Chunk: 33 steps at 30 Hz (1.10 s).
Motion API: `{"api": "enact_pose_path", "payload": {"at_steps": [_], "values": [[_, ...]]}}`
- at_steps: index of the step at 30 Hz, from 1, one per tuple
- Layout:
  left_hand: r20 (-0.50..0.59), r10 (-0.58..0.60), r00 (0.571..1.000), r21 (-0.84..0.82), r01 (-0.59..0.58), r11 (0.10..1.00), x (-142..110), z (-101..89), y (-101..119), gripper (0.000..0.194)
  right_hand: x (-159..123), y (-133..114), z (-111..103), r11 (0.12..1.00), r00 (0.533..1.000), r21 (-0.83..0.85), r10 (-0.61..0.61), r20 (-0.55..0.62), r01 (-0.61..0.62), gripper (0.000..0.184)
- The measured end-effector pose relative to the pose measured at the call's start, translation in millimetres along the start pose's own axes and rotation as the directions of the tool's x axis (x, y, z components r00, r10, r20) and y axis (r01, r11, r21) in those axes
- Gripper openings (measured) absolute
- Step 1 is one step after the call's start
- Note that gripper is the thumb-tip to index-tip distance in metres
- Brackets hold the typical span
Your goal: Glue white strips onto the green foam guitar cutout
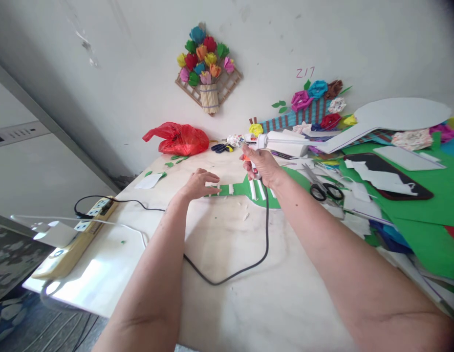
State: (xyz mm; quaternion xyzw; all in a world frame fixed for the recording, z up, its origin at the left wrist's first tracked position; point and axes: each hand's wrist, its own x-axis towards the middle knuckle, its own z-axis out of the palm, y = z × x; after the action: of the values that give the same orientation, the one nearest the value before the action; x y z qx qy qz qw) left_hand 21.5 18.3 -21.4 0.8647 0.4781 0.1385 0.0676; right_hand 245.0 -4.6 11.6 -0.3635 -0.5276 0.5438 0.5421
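Note:
A hot glue gun point(261, 142) with a white body and orange trigger is gripped in my right hand point(268, 167), above the round end of a green guitar-shaped cutout point(242, 188). A white glue stick runs out of its back, and a black cord hangs from its handle. Several white rolled strips point(252, 190) lie across the cutout's round part and narrow neck. My left hand point(196, 185) lies at the tip of the neck, its fingers stretched out and apart. Whether it touches the cutout is hard to tell.
A yellow power strip point(71, 239) with plugged cords lies at the left edge. Behind are a red plastic bag point(181, 139) and yellow-black pliers point(222, 147). To the right are grey scissors point(324, 186), a dark tray point(388, 178), and green sheets point(424, 215) among paper scraps.

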Motion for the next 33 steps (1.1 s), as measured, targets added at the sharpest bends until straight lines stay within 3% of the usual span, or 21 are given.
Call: {"api": "enact_pose_path", "payload": {"at_steps": [6, 33], "values": [[0.033, -0.011, 0.999, -0.006, 0.011, 1.0, -0.1, 0.8, 0.6, 0.038, -1.3, 0.0, 1.4, 1.0, 1.0, -0.012, 0.016, -0.005, -0.016, 0.05], [-0.001, 0.047, 0.999, 0.11, -0.046, 0.993, 2.9, 5.0, 3.7, 0.04, -1.8, 0.7, 2.5, 1.0, 1.0, -0.022, 0.011, -0.005, -0.011, 0.051]]}}
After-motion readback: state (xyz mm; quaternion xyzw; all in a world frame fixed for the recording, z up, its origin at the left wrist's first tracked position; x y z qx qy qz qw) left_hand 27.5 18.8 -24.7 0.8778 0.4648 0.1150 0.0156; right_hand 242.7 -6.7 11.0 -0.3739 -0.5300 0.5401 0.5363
